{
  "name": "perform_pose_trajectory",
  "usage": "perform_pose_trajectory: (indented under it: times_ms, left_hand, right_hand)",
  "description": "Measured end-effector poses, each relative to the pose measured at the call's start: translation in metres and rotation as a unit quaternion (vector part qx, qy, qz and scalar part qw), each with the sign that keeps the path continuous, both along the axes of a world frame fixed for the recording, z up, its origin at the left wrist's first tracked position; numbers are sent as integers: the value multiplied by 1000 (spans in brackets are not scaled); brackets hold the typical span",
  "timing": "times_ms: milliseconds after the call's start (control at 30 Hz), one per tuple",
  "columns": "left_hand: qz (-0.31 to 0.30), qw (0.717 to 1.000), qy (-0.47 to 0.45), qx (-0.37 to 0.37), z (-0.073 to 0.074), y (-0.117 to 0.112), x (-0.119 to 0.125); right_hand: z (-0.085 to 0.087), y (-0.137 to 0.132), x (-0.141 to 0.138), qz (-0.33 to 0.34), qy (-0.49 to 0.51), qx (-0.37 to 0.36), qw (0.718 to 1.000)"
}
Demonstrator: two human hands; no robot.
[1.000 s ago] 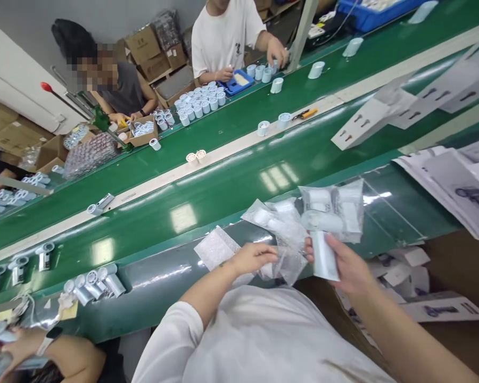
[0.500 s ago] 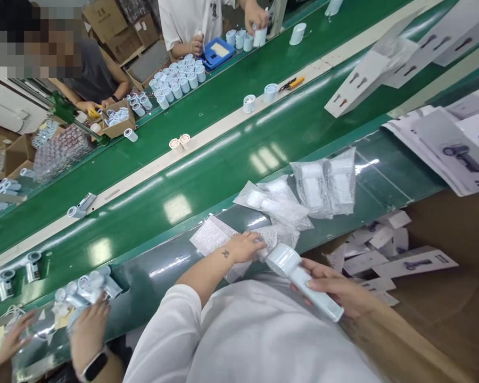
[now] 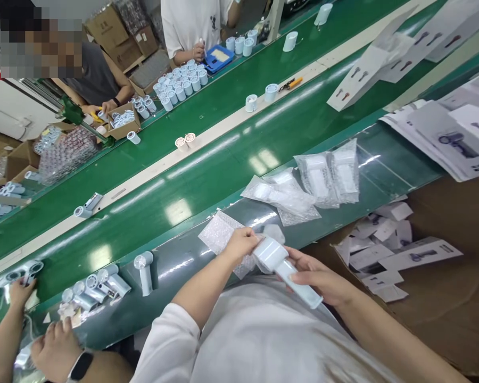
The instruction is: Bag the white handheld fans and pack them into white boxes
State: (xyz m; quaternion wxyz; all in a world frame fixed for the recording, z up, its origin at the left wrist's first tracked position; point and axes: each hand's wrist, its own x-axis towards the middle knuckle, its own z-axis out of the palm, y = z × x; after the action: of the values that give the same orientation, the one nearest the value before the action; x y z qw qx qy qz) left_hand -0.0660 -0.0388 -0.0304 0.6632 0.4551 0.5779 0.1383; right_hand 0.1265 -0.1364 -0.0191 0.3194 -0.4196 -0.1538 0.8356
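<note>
My right hand [image 3: 319,277] grips the handle of a pale blue handheld fan [image 3: 284,267], its round head pointing up and left. My left hand [image 3: 241,242] pinches a clear bubble bag [image 3: 223,238] right beside the fan's head, at the near edge of the green bench [image 3: 175,266]. Further right on the bench lie several bagged fans [image 3: 303,186] in a loose heap.
A co-worker's hands [image 3: 51,351] at bottom left hover near several unbagged fans [image 3: 99,284]; one fan [image 3: 145,271] stands alone. Printed leaflets [image 3: 443,135] lie at right, and a cardboard box with paper cards [image 3: 395,250] sits below them. Two people work across the green conveyor [image 3: 207,175].
The right hand swapped a bagged item for the bare fan and raised it toward the left hand. The left hand lifted the bubble bag's edge. The co-worker placed a fan on the bench.
</note>
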Motion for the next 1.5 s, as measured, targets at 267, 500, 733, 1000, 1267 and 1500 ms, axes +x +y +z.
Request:
perform_pose_trajectory:
  times_ms: [267, 500, 733, 1000, 1267, 1500]
  left_hand:
    - [190, 976, 41, 96, 22, -10, -22]
    - [95, 985, -127, -67, 34, -27, -20]
    - [17, 993, -56, -102, 37, -19, -37]
    - [-91, 957, 162, 222, 51, -11, -71]
    - [-68, 907, 120, 398, 32, -49, -66]
    - [-213, 726, 197, 624, 36, -70, -93]
  right_hand:
    - [39, -10, 7, 59, 63, 6, 996]
    - [26, 10, -31, 130, 32, 82, 988]
    - [36, 15, -52, 190, 22, 164, 968]
    - [23, 2, -42, 131, -131, 104, 977]
    - [23, -3, -50, 55, -160, 101, 980]
    - [41, -14, -60, -1, -171, 52, 984]
